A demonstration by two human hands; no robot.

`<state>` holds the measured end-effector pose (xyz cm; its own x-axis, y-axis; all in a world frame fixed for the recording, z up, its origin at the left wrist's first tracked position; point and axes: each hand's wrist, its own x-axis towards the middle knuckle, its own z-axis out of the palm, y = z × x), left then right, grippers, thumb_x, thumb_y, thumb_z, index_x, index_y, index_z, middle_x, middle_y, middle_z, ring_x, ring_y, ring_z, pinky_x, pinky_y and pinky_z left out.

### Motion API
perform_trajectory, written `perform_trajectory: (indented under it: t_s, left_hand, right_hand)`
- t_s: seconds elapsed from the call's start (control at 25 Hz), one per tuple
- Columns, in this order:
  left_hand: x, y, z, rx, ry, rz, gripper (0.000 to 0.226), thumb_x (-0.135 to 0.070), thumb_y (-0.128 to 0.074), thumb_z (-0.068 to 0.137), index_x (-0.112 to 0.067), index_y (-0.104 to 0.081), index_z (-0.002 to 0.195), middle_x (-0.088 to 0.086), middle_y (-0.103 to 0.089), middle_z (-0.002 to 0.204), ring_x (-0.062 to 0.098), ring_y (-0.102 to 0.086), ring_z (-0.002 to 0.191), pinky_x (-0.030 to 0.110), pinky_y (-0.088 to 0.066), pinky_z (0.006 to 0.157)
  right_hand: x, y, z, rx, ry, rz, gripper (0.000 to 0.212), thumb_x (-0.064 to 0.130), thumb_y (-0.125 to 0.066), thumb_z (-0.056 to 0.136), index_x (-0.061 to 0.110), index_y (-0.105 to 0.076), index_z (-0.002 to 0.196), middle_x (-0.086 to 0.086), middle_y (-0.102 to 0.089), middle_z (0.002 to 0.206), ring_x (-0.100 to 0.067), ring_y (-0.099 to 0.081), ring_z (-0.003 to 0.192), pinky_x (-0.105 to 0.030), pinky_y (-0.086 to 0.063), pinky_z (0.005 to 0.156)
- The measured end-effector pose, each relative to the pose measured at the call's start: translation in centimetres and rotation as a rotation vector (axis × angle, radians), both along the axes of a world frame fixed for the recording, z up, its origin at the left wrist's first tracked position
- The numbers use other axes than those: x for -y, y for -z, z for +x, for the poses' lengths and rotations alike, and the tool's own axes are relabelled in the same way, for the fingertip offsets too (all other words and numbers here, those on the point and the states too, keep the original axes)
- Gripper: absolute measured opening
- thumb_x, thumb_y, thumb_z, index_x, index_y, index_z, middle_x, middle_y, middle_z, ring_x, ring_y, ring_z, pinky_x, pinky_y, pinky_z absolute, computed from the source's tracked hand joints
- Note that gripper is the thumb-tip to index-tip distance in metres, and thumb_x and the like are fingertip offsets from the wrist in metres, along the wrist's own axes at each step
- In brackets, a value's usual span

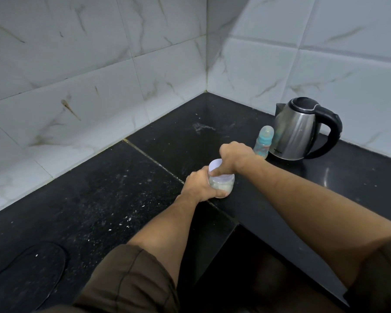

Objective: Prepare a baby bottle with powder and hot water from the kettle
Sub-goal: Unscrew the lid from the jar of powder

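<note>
A small clear jar [224, 188] of pale powder stands on the black counter [113, 199] near its inner step edge. My left hand [198, 185] grips the jar's body from the left. My right hand [233, 158] holds the jar's white lid [215, 166], which sits tilted at the jar's top. Behind my right hand stands a baby bottle [264, 141] with blue print and a capped teat, partly hidden by the wrist. A steel kettle [299, 132] with a black lid and handle stands just right of the bottle, lid down.
White marble-look tiled walls [99, 75] meet in a corner behind the counter. The counter is speckled with white dust. A dark flat oval object [32, 263] lies at the lower left. A recess drops below the counter's front edge [235, 224].
</note>
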<state>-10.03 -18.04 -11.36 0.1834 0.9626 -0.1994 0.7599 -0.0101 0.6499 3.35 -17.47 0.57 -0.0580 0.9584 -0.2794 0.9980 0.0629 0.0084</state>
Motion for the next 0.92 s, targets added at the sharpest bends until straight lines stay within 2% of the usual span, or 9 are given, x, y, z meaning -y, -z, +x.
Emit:
perform_trajectory:
  t_s: [0.12, 0.24, 0.28, 0.36, 0.48, 0.56, 0.6, 0.76, 0.92]
  left_hand:
    - [-0.3, -0.2, -0.1, -0.007, 0.017, -0.011, 0.086, -0.058, -0.089, 0.048, -0.034, -0.057, 0.125, -0.015, -0.067, 0.105, 0.013, -0.065, 0.1, 0.038, -0.06, 0.088]
    - [-0.3, -0.6, 0.0, 0.0, 0.007, -0.032, 0.084, -0.057, -0.089, 0.047, -0.035, -0.057, 0.123, -0.015, -0.068, 0.103, 0.011, -0.066, 0.098, 0.038, -0.06, 0.087]
    - [-0.3, -0.7, 0.0, 0.0, 0.0, -0.039, 0.084, -0.056, -0.089, 0.047, -0.035, -0.057, 0.122, -0.015, -0.068, 0.103, 0.011, -0.066, 0.098, 0.038, -0.06, 0.087]
    - [-0.3, -0.8, 0.0, -0.006, -0.013, -0.056, 0.085, -0.057, -0.089, 0.047, -0.034, -0.058, 0.122, -0.014, -0.068, 0.104, 0.011, -0.066, 0.097, 0.038, -0.06, 0.086]
    - [-0.1, -0.9, 0.2, -0.008, -0.031, -0.07, 0.088, -0.058, -0.089, 0.043, -0.032, -0.059, 0.121, -0.014, -0.068, 0.105, 0.012, -0.066, 0.098, 0.039, -0.059, 0.088]
    - [-0.1, -1.0, 0.4, -0.009, -0.037, -0.068, 0.083, -0.056, -0.09, 0.045, -0.032, -0.06, 0.119, -0.014, -0.069, 0.103, 0.011, -0.066, 0.097, 0.039, -0.059, 0.088]
    - [-0.1, -1.1, 0.4, -0.008, -0.037, -0.065, 0.081, -0.055, -0.09, 0.047, -0.033, -0.061, 0.118, -0.014, -0.07, 0.102, 0.011, -0.067, 0.096, 0.039, -0.06, 0.087]
    - [0.2, -1.4, 0.5, 0.01, -0.019, -0.06, 0.074, -0.047, -0.092, 0.054, -0.031, -0.062, 0.119, -0.013, -0.071, 0.101, 0.012, -0.068, 0.096, 0.039, -0.059, 0.089]
    - [0.2, -1.3, 0.4, 0.008, -0.015, -0.06, 0.075, -0.05, -0.091, 0.053, -0.029, -0.061, 0.118, -0.011, -0.071, 0.101, 0.013, -0.068, 0.096, 0.04, -0.059, 0.089]
  right_hand:
    - [0.1, -0.1, -0.2, -0.053, -0.061, -0.049, 0.055, 0.041, -0.081, 0.08, 0.016, -0.067, 0.127, -0.001, -0.066, 0.114, -0.025, -0.065, 0.104, -0.037, -0.058, 0.083]
    - [-0.3, -0.5, 0.1, -0.136, -0.133, -0.131, 0.067, 0.023, -0.079, 0.082, 0.023, -0.055, 0.145, -0.004, -0.056, 0.136, -0.024, -0.057, 0.113, -0.037, -0.057, 0.09]
    - [-0.6, -0.5, 0.3, -0.137, -0.149, -0.15, 0.069, 0.025, -0.079, 0.082, 0.023, -0.053, 0.146, -0.005, -0.051, 0.138, -0.025, -0.054, 0.115, -0.038, -0.056, 0.092]
    - [-0.9, 0.0, 0.4, -0.114, -0.13, -0.157, 0.074, 0.043, -0.081, 0.078, 0.022, -0.05, 0.142, -0.003, -0.047, 0.137, -0.026, -0.053, 0.119, -0.042, -0.055, 0.095]
    - [-1.2, 0.0, 0.6, -0.068, -0.043, -0.114, 0.071, 0.069, -0.078, 0.074, 0.019, -0.053, 0.117, -0.001, -0.057, 0.113, -0.026, -0.061, 0.104, -0.038, -0.052, 0.084]
    - [-1.4, -0.2, 0.7, -0.032, -0.079, -0.104, 0.065, 0.064, -0.081, 0.074, 0.018, -0.056, 0.111, 0.0, -0.058, 0.103, -0.026, -0.063, 0.097, -0.036, -0.052, 0.077]
    - [-1.5, -0.2, 0.7, -0.035, -0.117, -0.123, 0.062, 0.056, -0.084, 0.073, 0.018, -0.059, 0.116, 0.0, -0.06, 0.105, -0.025, -0.063, 0.097, -0.036, -0.053, 0.076]
    - [-2.2, -0.6, 0.7, -0.065, -0.287, -0.234, 0.075, 0.018, -0.082, 0.077, 0.024, -0.05, 0.145, -0.002, -0.053, 0.134, -0.026, -0.059, 0.112, -0.035, -0.054, 0.08]
    - [-2.2, 0.2, 0.4, -0.046, -0.293, -0.232, 0.092, 0.033, -0.085, 0.075, 0.025, -0.039, 0.155, -0.001, -0.043, 0.138, -0.03, -0.056, 0.121, -0.042, -0.057, 0.092]
